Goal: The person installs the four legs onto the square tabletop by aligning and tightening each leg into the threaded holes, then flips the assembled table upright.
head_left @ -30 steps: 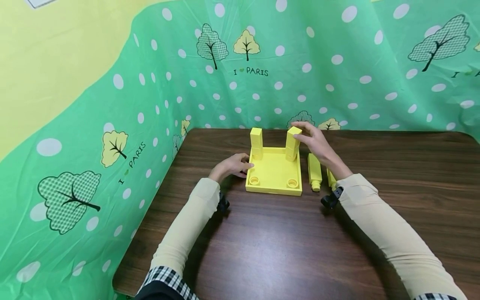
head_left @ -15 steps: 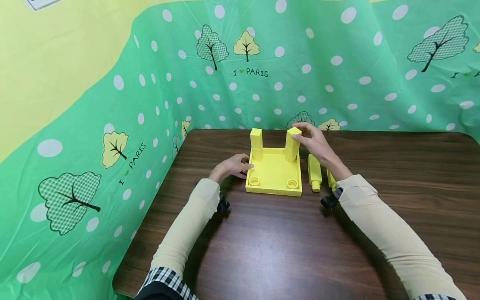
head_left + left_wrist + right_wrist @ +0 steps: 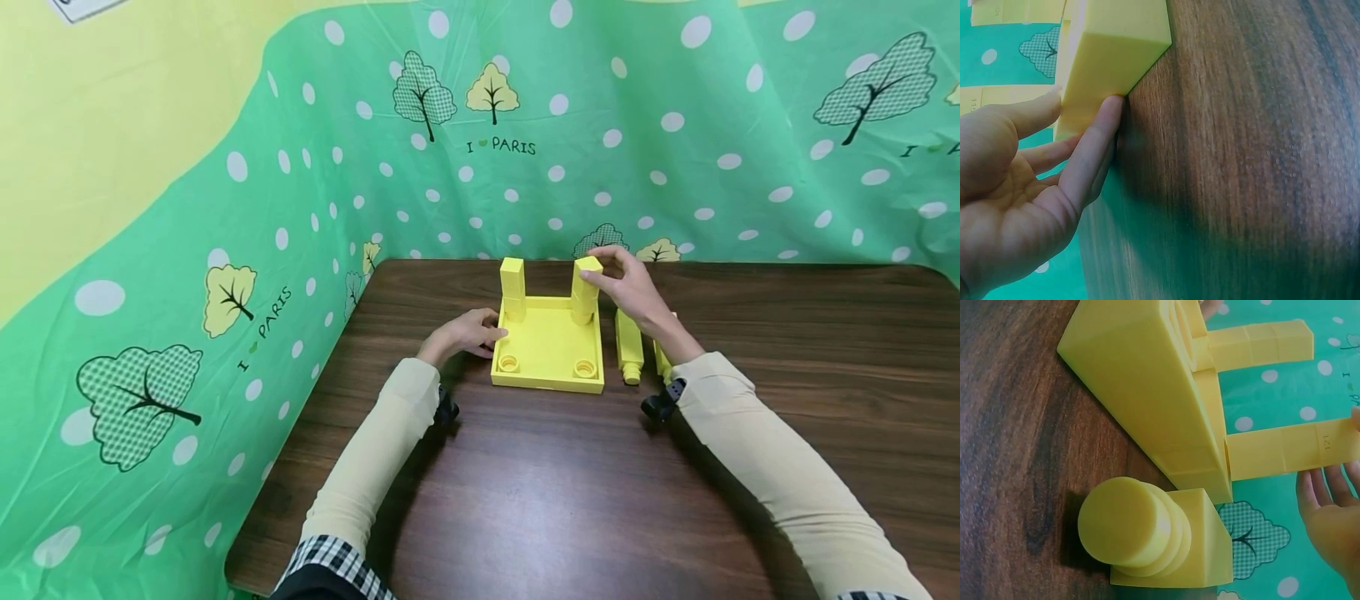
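Observation:
An upturned yellow toy tabletop [image 3: 550, 337] with a raised rim lies on the wooden table. At its far left corner a square yellow leg [image 3: 513, 287] stands upright. Another leg [image 3: 584, 302] rises from the far right corner, its top pinched between the thumb and fingers of my right hand [image 3: 632, 290]. My left hand [image 3: 467, 332] holds the left side, thumb at the rim and fingers against the outer wall, as the left wrist view shows on the tabletop's side [image 3: 1116, 59]. Two round sockets at the near corners hold nothing. The right wrist view shows the gripped leg [image 3: 1272, 450] seated in the tabletop.
Right of the tabletop lies a loose yellow leg [image 3: 629, 343], its round peg toward me. Farther right a second loose leg [image 3: 662, 360] is partly hidden under my right wrist. A green printed cloth [image 3: 555, 167] hangs behind the table's [image 3: 555, 483] far edge.
Almost nothing differs. My right hand stays at the top of the far right leg with barely visible movement, and my left hand keeps its hold on the tabletop.

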A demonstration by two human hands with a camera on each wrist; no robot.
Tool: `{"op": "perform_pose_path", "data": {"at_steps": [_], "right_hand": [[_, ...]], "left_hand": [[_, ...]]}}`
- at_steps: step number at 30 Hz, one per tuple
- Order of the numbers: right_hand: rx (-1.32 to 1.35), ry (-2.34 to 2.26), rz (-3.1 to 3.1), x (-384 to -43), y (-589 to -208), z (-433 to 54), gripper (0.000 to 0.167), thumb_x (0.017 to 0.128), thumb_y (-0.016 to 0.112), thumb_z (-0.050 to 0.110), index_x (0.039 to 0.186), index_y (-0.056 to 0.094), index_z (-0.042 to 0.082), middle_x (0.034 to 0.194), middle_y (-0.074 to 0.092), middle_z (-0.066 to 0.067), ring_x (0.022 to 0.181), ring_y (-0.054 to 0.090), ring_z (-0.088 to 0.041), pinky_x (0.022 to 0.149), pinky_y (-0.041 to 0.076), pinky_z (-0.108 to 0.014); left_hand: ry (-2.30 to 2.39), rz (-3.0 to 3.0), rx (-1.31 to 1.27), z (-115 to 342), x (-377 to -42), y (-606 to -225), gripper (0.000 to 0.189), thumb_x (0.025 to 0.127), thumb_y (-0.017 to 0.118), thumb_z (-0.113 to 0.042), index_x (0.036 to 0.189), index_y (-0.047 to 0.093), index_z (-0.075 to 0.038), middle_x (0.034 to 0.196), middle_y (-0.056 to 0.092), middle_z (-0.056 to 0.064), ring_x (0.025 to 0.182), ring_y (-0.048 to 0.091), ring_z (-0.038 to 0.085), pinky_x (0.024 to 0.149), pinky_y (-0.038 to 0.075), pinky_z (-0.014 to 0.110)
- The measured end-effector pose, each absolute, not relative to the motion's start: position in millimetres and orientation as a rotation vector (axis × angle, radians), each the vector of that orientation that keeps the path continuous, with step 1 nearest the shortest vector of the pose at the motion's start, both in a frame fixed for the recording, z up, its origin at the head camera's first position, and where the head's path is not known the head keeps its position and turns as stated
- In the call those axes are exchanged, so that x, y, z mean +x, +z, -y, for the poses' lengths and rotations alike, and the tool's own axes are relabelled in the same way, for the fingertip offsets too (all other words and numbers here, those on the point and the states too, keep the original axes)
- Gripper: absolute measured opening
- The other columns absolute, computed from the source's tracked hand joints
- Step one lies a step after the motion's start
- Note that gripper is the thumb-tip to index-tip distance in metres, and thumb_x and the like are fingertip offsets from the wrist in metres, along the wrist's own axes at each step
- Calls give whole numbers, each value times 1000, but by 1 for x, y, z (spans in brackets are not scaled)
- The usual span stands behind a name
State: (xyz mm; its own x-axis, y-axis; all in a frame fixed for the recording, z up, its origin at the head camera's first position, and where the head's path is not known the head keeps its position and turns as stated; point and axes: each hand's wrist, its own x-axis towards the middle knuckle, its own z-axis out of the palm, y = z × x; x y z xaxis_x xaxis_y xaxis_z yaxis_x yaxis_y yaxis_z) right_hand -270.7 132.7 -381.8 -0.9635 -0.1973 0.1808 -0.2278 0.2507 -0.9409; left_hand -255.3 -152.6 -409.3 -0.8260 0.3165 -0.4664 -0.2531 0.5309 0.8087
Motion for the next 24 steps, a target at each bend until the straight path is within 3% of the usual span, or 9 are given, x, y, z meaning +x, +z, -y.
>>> {"op": "perform_pose_path", "data": {"at_steps": [8, 17, 24], "right_hand": [[348, 1859, 2478, -270, -380, -131, 53, 88, 68, 38, 129, 48, 10, 115, 50, 1, 107, 51, -16, 88, 46, -38], [276, 1792, 2502, -271, -382, -130, 56, 84, 70, 46, 124, 48, 12, 114, 50, 2, 109, 51, -18, 86, 46, -30], [230, 1748, 2534, -270, -381, -128, 59, 83, 70, 49, 122, 47, 12, 115, 50, 0, 110, 52, -18, 89, 48, -31]], "left_hand": [[1283, -2198, 55, 152, -255, -409, 51, 99, 54, -20, 143, 36, -4, 124, 51, 19, 100, 60, 26, 82, 58, 35], [1284, -2196, 57, 153, -255, -409, 50, 99, 54, -21, 143, 36, -4, 123, 51, 18, 100, 60, 25, 82, 58, 34], [1284, -2196, 45, 153, -255, -408, 51, 98, 55, -20, 143, 36, -4, 124, 50, 18, 100, 60, 25, 82, 58, 34]]}}
